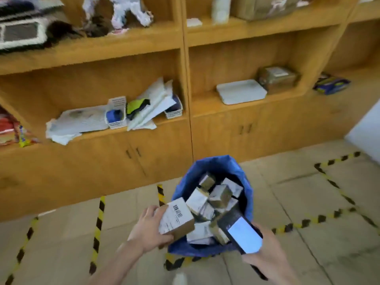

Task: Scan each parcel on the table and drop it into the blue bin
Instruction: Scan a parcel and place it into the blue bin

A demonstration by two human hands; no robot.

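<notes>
Wooden shelving (185,112) fills the back wall, pale floor tiles (61,243) run up to it with yellow-and-black tape (98,221) striped across them; no table in shot right now, we're looking straight down at the drop point.

And here's the parcel (176,218): a small brown box, white label and barcode facing up, hanging right over the near-left rim of the blue bin (216,167); part of it is past the rim already, part is out over the floor. Its long axis runs away from the person, tipped a little to the right, so the far end points into the bin's mouth.

Left hand (151,229) has it; fingers (154,209) curled over the far-left edge, thumb tucked under the near corner, a firm wrap-around hold from the left side. So the box sits to the right of that hand, and the bin's opening lies right and slightly beyond; that's the whole story for the drop, I'd say: a short carry rightward and a release, and the left hand is the one to do it.

Inside the bin, a heap of parcels (213,202) much like this one, labels every which way, piled well up the blue wall.

Over on the other side, the right hand (265,249) clasps a handheld scanner (240,233), dark body, screen lit pale blue, hovering above the bin's near-right rim; its nose angles toward the held box, close beside it but not touching.
</notes>
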